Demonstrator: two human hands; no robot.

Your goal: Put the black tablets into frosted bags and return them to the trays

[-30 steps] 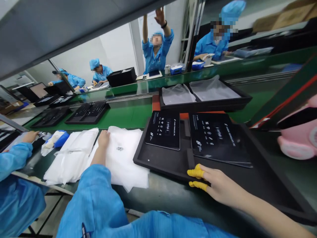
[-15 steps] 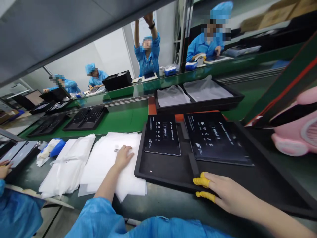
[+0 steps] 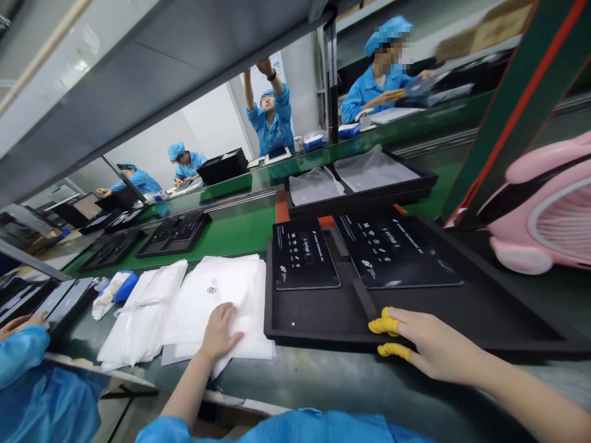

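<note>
My left hand [image 3: 220, 335] lies flat on a stack of white translucent sleeves [image 3: 240, 277], fingers spread, nearest the stack's front edge. Yellow finger cots cover the thumb and fingertip of my right hand [image 3: 415, 338]. It pinches the front rim of a black tray [image 3: 318, 320], thumb below the rim and finger over it. Inside the tray lie two black tablets, a left one [image 3: 305, 252] and a larger-looking right one [image 3: 397, 249], both with printed white text and icons. A low divider [image 3: 364, 298] runs between the two compartments.
A second pile of sleeves [image 3: 148, 307] and a blue-and-white packet [image 3: 120, 288] lie to the left. Behind stands a tray with film-covered contents [image 3: 369, 172]; more trays [image 3: 178, 234] sit on the green belt. A pink fan [image 3: 545, 209] is at right. Co-workers sit nearby.
My left hand has slid toward me over the sleeves. My right hand keeps its hold on the tray rim. The co-worker at upper right now handles a clear bag. The view has shifted slightly.
</note>
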